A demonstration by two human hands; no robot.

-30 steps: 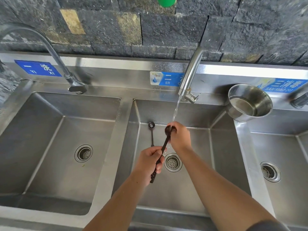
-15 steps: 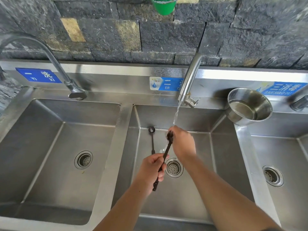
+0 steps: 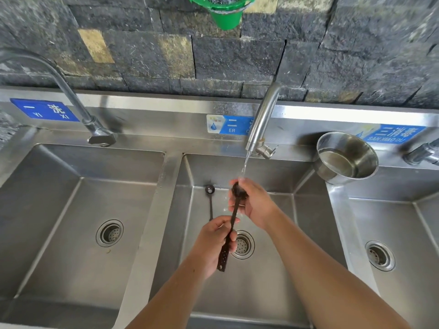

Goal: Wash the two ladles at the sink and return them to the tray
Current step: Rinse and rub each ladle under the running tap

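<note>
Left hand [image 3: 215,243] grips the dark ladle [image 3: 231,224] handle, right hand [image 3: 253,201] rubs its bowl under running water; second ladle [image 3: 210,200] waits at the sink's [image 3: 273,293] back edge.

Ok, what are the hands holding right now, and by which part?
Both hold one dark ladle: the left hand grips its handle near the middle, the right hand cups its bowl end under the running water.

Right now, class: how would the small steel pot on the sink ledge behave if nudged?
The small steel pot sits tilted on the sink ledge, so it would probably tip or slide into a basin. It looks thin-walled and nearly empty, so likely light. Wet steel may be slippery.
</note>
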